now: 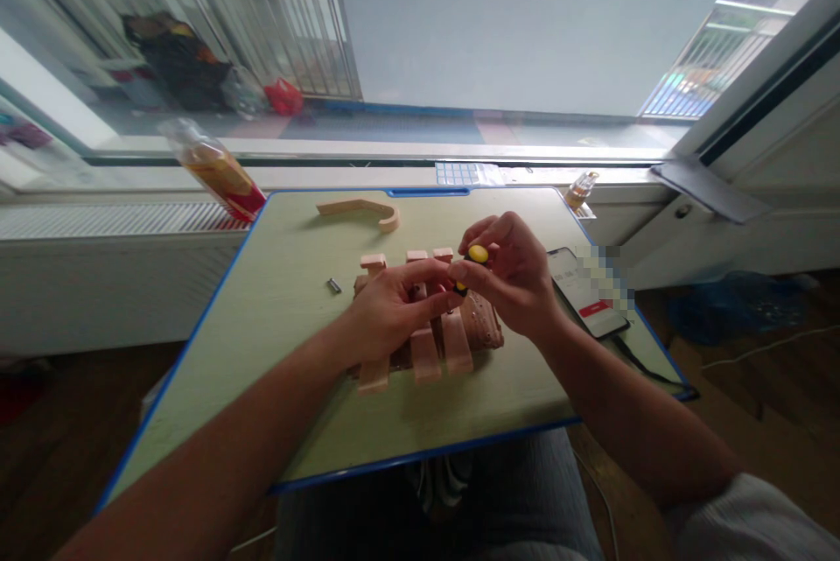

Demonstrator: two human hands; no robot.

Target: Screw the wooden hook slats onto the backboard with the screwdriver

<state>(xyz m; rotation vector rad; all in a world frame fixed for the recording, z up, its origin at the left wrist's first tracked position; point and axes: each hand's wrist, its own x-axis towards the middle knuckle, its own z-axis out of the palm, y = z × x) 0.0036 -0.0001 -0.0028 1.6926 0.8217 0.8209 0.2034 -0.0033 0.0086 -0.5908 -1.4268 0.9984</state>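
A short yellow-and-black tool [478, 254], which looks like a stubby screwdriver, is between my two hands. My right hand [515, 276] is closed around its rounded yellow end. Thumb and fingers of my left hand [400, 298] pinch at its lower end, whose tip is hidden. Directly beneath lies a brown piece [482, 320] with small holes or studs, crossed by several pale wooden strips [458, 351]. My left hand covers part of these. A small metal cylinder [334, 285] lies left of them, and a curved wooden strip [360, 209] rests farther back.
The pale green tabletop [262, 325] has a blue rim. A phone [591, 294] lies at the right, near a black strap [647, 366]. Behind the table's far corners stand a large bottle [220, 176] and a small bottle [581, 191], close to the window.
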